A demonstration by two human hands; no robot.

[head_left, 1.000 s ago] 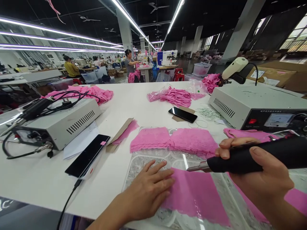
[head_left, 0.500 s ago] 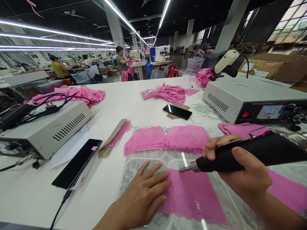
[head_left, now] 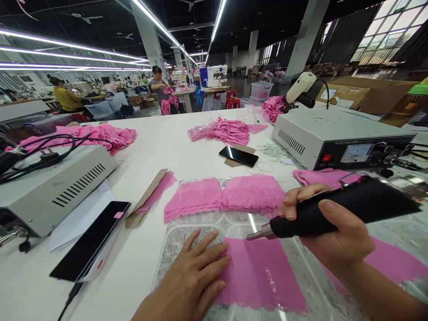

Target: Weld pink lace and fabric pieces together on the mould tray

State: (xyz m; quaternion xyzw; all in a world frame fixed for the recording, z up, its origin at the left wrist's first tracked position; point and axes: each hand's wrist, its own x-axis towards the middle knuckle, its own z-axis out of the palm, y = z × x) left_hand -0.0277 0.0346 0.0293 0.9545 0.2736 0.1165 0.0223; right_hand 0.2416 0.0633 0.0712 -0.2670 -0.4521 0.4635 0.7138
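Note:
A flat piece of pink fabric (head_left: 257, 276) with a scalloped lower edge lies on a clear plastic sheet (head_left: 317, 298). My left hand (head_left: 197, 272) rests on its left edge with fingers spread. My right hand (head_left: 331, 227) is wrapped round a black handheld ultrasonic welding tool (head_left: 310, 218), whose metal tip points left at the fabric's top edge. Whether the tip touches the cloth cannot be made out. Just behind lie two stacks of pink lace pieces, a left stack (head_left: 194, 199) and a right stack (head_left: 254, 194). More pink fabric (head_left: 394, 261) lies under my right forearm.
A grey control box (head_left: 334, 129) stands at the right, another grey box (head_left: 67, 178) at the left. A tablet (head_left: 92, 238), a folded cardboard piece (head_left: 147, 198), a phone (head_left: 238, 156) and pink straps (head_left: 227, 132) lie on the white table. A co-worker (head_left: 162, 89) is beyond it.
The camera view has shifted slightly, so most things sit farther left. The tool's tip stays near the fabric's top edge, and my left hand still lies on the cloth.

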